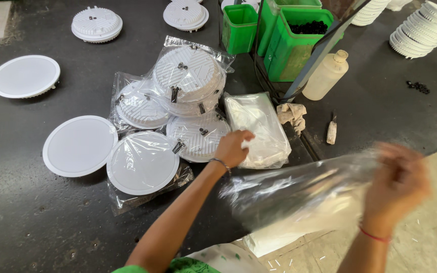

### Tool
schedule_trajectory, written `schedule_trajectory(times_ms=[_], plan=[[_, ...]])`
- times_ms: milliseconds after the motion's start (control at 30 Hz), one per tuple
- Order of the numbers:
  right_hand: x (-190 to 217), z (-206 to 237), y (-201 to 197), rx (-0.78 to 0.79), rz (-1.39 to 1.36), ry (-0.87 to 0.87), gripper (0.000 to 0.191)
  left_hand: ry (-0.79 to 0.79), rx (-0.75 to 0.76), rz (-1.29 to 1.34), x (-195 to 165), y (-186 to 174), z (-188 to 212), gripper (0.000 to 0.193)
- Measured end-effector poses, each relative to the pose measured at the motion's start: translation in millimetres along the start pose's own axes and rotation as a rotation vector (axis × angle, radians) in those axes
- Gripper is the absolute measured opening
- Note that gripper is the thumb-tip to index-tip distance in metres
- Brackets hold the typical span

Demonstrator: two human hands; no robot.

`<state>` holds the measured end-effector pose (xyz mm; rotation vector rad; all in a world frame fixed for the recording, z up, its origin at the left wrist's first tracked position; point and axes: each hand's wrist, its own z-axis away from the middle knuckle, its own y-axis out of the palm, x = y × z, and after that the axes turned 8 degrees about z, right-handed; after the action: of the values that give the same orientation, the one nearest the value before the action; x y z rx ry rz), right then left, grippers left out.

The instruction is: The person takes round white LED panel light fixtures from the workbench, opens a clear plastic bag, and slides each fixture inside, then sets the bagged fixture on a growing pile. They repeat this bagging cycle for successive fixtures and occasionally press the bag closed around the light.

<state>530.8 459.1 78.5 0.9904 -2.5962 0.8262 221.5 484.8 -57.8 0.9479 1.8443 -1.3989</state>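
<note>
— Logging hands: what's the left hand doing?
— I see it pinching the top bag of the plastic bag stack, beside the bagged white lamps.
— Right hand?
— Blurred, clenched on a clear bag held over the table edge.

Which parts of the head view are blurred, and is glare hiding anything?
Head view: right hand and its clear plastic bag are motion-smeared; left hand on the bag stack is sharp; glare streaks the bagged light panels, whose ribs remain readable.
</note>
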Motion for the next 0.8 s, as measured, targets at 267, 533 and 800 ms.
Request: schedule_trajectory(times_ms=[267,533,800], plan=[[158,18,101,0.565,-0.545,-0.049,0.021,0.057,-0.022,0.310,-104,-123,91,0.079],[248,44,154,1.115,-0.838,-0.077,0.012,0.007,-0.688,0.332,-77,-250,221,0.012],[359,102,180,1.127,-0.974,-0.178,0.011,-0.119,-1.105,0.096,-54,-321,358,0.010]])
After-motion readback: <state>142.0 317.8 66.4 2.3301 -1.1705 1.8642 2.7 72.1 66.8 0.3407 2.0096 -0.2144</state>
